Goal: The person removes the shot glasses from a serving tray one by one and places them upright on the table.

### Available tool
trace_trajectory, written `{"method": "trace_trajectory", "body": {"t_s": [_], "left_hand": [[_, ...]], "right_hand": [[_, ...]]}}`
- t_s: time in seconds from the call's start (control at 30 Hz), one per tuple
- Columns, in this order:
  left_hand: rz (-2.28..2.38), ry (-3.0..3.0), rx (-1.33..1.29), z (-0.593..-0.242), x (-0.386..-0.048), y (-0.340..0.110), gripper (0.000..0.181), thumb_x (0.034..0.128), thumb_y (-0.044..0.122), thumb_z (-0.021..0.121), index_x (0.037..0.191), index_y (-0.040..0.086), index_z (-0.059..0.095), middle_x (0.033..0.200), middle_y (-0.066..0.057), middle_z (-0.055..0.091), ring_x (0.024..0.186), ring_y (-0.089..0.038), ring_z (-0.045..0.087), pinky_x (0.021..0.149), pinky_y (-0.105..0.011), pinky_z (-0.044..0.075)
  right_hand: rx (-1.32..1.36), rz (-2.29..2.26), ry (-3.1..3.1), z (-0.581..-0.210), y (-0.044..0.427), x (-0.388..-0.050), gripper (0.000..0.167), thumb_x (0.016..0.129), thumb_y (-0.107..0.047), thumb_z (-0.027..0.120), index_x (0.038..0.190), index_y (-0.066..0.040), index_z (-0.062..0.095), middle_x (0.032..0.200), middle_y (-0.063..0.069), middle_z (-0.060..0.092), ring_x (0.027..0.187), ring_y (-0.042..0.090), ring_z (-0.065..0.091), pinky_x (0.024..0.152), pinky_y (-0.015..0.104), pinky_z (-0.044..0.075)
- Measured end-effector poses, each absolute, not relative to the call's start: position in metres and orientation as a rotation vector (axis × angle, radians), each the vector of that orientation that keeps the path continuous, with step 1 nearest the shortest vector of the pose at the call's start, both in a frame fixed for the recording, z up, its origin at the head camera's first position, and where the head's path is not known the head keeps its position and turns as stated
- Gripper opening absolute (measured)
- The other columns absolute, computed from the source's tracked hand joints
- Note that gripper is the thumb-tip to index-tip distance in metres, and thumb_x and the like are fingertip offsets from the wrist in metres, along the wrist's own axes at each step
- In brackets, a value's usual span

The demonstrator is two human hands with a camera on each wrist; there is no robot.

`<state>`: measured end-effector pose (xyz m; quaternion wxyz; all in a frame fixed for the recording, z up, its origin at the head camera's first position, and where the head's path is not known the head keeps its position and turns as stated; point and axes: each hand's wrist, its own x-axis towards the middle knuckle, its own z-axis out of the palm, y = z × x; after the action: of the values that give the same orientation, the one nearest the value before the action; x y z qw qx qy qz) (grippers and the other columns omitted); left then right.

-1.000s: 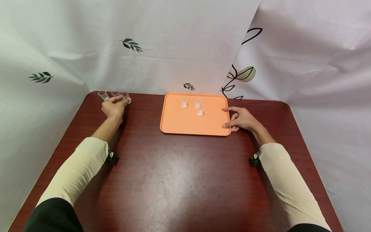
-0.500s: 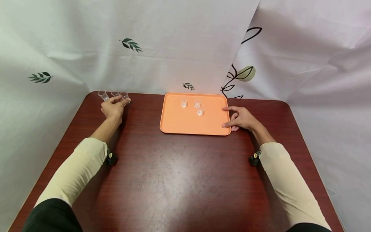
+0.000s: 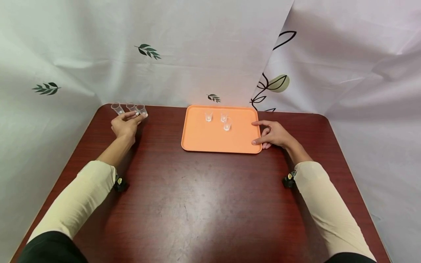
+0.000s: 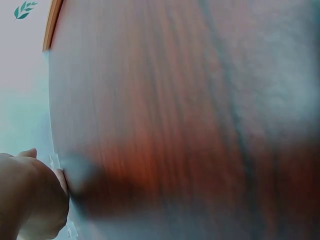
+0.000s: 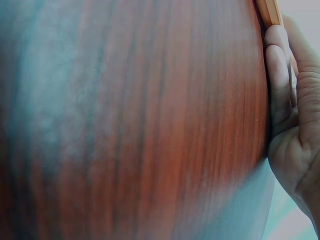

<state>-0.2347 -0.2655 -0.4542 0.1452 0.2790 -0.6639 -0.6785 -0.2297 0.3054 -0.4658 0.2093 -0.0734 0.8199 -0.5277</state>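
At the table's back left stand three clear shot glasses: a left one (image 3: 117,108), a middle one (image 3: 131,106) and a right one (image 3: 141,109). My left hand (image 3: 123,126) is just in front of them, index finger and thumb apart, close to the middle and right glasses; contact is hard to tell. Its wrist view shows the back of the hand (image 4: 35,200), which hides most of the glasses. My right hand (image 3: 274,134) holds the orange tray (image 3: 210,142) at its right rim, thumb and index finger on top, other fingers (image 5: 279,75) curled against the edge.
On the tray stand three more shot glasses: one at left (image 3: 208,117), one at back right (image 3: 224,117) and one in front of it (image 3: 227,125). The dark red wooden table (image 3: 197,204) meets a white leaf-patterned sheet (image 3: 184,69) behind the tray.
My left hand has shifted slightly left and toward me, uncovering more of the middle and right glasses, which stay in place. The right hand and tray have not moved.
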Motion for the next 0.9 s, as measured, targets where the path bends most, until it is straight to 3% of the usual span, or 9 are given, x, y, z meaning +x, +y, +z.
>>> {"method": "trace_trajectory", "body": {"t_s": [0.2, 0.57, 0.9], "left_hand": [[-2.056, -1.804, 0.776, -0.455, -0.229, -0.269, 0.05, 0.0825, -0.007, 0.096, 0.128, -0.001, 0.078, 0.095, 0.003, 0.078, 0.079, -0.002, 0.075, 0.076, -0.019, 0.069], [-1.993, -1.864, 0.816, -0.455, -0.222, -0.263, 0.055, 0.0827, 0.001, 0.1, 0.13, 0.004, 0.072, 0.103, 0.001, 0.07, 0.083, -0.003, 0.069, 0.07, -0.015, 0.066], [-2.024, -1.845, 0.799, -0.454, -0.216, -0.257, 0.05, 0.0812, 0.0, 0.1, 0.123, 0.005, 0.072, 0.095, 0.003, 0.069, 0.075, -0.002, 0.07, 0.069, -0.017, 0.067]], "right_hand": [[-0.201, -1.46, 2.283, -0.465, 0.305, -0.23, 0.089, 0.083, -0.011, 0.103, 0.16, -0.012, 0.06, 0.064, 0.001, 0.068, 0.049, 0.011, 0.069, 0.053, 0.033, 0.067], [-0.203, -1.443, 2.292, -0.464, 0.305, -0.229, 0.089, 0.083, -0.011, 0.103, 0.161, -0.012, 0.06, 0.065, 0.001, 0.068, 0.049, 0.011, 0.069, 0.054, 0.033, 0.067], [-0.199, -1.426, 2.304, -0.463, 0.305, -0.229, 0.089, 0.083, -0.012, 0.103, 0.161, -0.013, 0.06, 0.065, 0.001, 0.069, 0.049, 0.012, 0.07, 0.054, 0.033, 0.067]]}}
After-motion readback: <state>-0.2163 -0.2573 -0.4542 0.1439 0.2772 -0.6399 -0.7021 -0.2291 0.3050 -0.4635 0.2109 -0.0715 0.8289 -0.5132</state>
